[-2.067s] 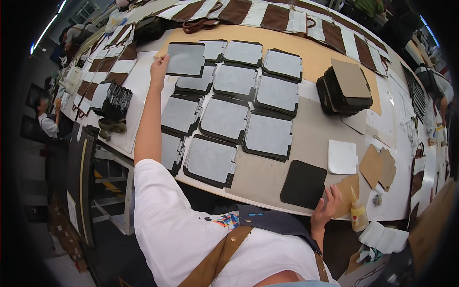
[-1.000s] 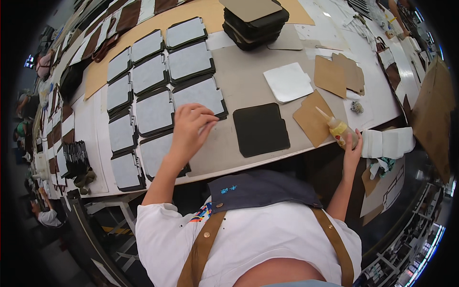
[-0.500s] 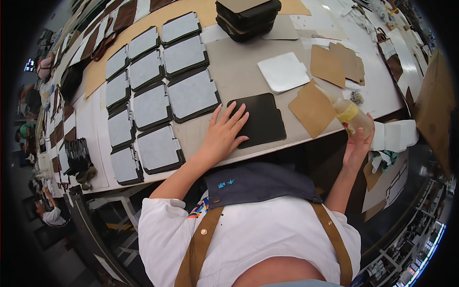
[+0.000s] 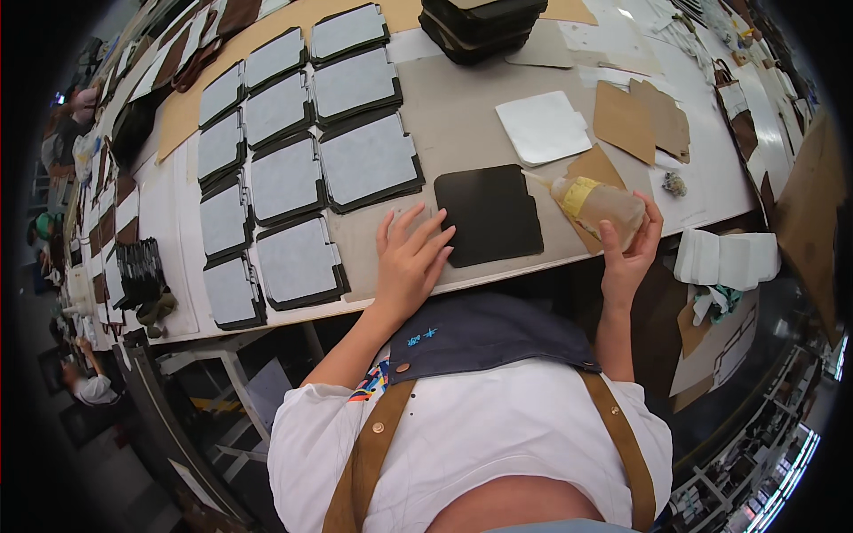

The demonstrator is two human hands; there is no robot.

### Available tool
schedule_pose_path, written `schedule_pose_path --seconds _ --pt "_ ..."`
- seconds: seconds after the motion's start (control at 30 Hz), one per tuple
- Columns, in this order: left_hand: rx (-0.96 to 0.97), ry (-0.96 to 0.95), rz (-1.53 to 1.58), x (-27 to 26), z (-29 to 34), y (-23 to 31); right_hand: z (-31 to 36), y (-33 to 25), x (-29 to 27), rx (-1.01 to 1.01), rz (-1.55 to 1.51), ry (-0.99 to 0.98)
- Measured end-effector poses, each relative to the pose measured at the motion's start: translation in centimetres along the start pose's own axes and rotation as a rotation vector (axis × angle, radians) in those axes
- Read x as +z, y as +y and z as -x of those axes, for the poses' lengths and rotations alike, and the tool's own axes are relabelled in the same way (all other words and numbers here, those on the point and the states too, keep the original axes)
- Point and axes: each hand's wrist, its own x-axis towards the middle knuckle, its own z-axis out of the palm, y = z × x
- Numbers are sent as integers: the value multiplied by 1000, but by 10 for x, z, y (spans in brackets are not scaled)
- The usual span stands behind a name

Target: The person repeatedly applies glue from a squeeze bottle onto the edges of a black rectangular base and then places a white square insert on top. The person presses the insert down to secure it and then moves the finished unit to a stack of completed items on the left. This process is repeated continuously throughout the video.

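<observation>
A black flat panel [image 4: 490, 216] with a stepped right edge lies near the front edge of the table. My left hand [image 4: 410, 258] rests with spread fingers at its left side, fingertips by the panel's edge. My right hand [image 4: 633, 244] is wrapped round a translucent squeeze bottle [image 4: 613, 211] with a yellow label. Tilted, the bottle points its nozzle left toward the panel's upper right corner. Beneath it lies a tan card template [image 4: 593, 169], partly covered by the bottle. Beyond the panel sits a white stack of shaped sheets [image 4: 544, 127].
Rows of black panels topped with pale grey sheets [image 4: 369, 162] fill the left of the table. A tall black stack [image 4: 480, 31] stands at the far side. More brown cards [image 4: 625, 122] lie to the right. Folded white cloths [image 4: 727, 258] hang beside the table's right edge.
My right hand has brought the bottle leftward, over the tan card and closer to the black panel. My left hand has slid off the panel to its left edge.
</observation>
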Motion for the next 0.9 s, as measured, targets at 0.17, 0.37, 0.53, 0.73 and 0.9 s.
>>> schedule_pose_path --seconds 0.17,0.37,0.53,0.73,0.9 --pt "-33 38 20 2 2 1 3 -1 5 -12 40 12" --pt "-47 59 36 2 -1 -1 3 1 8 -14 64 36" --pt "-48 82 69 0 -2 -2 4 2 9 -6 71 49" --pt "-20 159 139 -6 5 4 4 0 11 -10 92 52" --pt "-42 196 171 -4 18 -1 4 4 10 -8 99 55"
